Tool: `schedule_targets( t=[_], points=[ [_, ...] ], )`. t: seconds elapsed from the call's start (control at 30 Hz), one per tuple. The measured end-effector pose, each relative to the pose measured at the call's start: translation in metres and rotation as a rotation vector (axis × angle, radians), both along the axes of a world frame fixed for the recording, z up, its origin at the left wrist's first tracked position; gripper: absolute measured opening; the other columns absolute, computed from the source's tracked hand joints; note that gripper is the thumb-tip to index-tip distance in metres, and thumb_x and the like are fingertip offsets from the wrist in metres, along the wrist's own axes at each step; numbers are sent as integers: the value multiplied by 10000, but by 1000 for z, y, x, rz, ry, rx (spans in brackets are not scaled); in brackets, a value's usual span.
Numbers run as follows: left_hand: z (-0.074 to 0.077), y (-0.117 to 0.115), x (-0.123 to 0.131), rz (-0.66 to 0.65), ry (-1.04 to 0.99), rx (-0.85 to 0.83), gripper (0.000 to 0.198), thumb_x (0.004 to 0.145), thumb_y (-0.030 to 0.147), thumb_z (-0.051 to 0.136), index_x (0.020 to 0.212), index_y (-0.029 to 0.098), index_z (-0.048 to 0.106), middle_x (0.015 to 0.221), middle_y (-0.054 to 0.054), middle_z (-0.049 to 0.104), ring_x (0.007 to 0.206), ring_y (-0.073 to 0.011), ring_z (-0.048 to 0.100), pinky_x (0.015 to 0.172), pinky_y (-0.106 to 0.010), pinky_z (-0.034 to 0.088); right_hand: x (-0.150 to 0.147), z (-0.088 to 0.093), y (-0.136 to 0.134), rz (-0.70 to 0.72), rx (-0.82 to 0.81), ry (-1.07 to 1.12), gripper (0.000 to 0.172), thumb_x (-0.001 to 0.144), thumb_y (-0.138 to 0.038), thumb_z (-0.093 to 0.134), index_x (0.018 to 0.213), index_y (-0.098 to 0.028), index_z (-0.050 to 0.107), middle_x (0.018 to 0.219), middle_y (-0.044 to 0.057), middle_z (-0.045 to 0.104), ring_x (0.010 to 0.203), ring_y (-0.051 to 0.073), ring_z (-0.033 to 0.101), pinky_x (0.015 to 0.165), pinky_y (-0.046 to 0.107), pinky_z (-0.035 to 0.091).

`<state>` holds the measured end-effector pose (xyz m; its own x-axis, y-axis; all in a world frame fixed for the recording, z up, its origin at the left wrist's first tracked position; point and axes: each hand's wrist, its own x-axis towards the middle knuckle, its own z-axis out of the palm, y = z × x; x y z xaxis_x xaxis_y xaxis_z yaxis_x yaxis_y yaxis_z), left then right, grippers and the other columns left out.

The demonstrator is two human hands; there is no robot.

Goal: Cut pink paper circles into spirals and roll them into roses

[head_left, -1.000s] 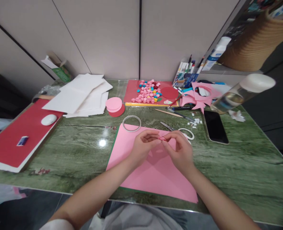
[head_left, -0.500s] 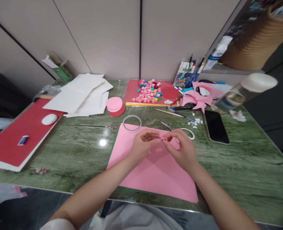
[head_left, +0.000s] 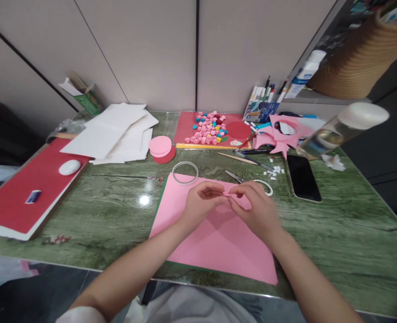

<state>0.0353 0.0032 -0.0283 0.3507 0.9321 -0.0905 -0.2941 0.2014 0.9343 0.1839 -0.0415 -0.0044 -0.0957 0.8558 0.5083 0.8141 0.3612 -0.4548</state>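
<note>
Between the fingertips of both hands is a small piece of pink paper (head_left: 226,194), mostly hidden by the fingers. My left hand (head_left: 202,202) pinches it from the left, and my right hand (head_left: 256,207) has thumb and forefinger at its right side. Both hands hover over a stack of pink paper sheets (head_left: 215,251) with a green sheet edge showing beneath. Scissors (head_left: 234,176) with white handles lie just beyond my right hand, partly covered by it. A roll of tape or ring (head_left: 185,173) rests on the sheets' far left corner.
Rolled paper pieces in pink, blue and yellow (head_left: 210,128) sit on a red sheet at the back. White papers (head_left: 107,130) and a red board (head_left: 27,188) are at left. To the right stand a phone (head_left: 303,178), pink paper scraps (head_left: 279,134) and a clear bottle (head_left: 339,130).
The fingers have shifted slightly around the small pink paper, and my right wrist has turned a little. The things on the table stay where they were.
</note>
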Motion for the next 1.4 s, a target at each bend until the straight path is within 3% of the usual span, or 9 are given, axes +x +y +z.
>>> schedule_targets(
  t=[0.23, 0.57, 0.73, 1.4],
  points=[
    [-1, 0, 1, 12, -53, -93, 275, 533, 178, 765, 773, 161, 633, 718, -2, 647, 693, -110, 610, 655, -233, 488, -4, 0, -2, 5, -85, 140, 63, 788, -213, 543, 848, -229, 554, 758, 19, 560, 734, 165, 529, 672, 317, 427],
    [5, -3, 3, -77, -291, -342, 289, 554, 150, 753, 808, 171, 617, 698, 16, 653, 706, -104, 623, 710, -236, 456, -11, 0, -2, -27, -137, 351, 43, 783, -246, 568, 820, -228, 582, 758, 11, 560, 716, 156, 539, 669, 312, 434],
    [5, -2, 3, -92, -334, -358, 279, 560, 120, 745, 807, 163, 621, 682, 10, 662, 676, -87, 614, 691, -217, 449, -14, -2, -2, -33, -151, 415, 39, 772, -240, 584, 807, -223, 576, 768, 8, 555, 720, 151, 534, 685, 314, 432],
    [-1, -6, 3, -53, -188, -194, 120, 651, 174, 691, 768, 145, 680, 749, -31, 660, 734, -131, 596, 743, -282, 446, -11, -4, -2, -75, 92, -10, 71, 745, -158, 583, 782, -201, 541, 694, -2, 577, 710, 148, 542, 728, 320, 413]
  ],
)
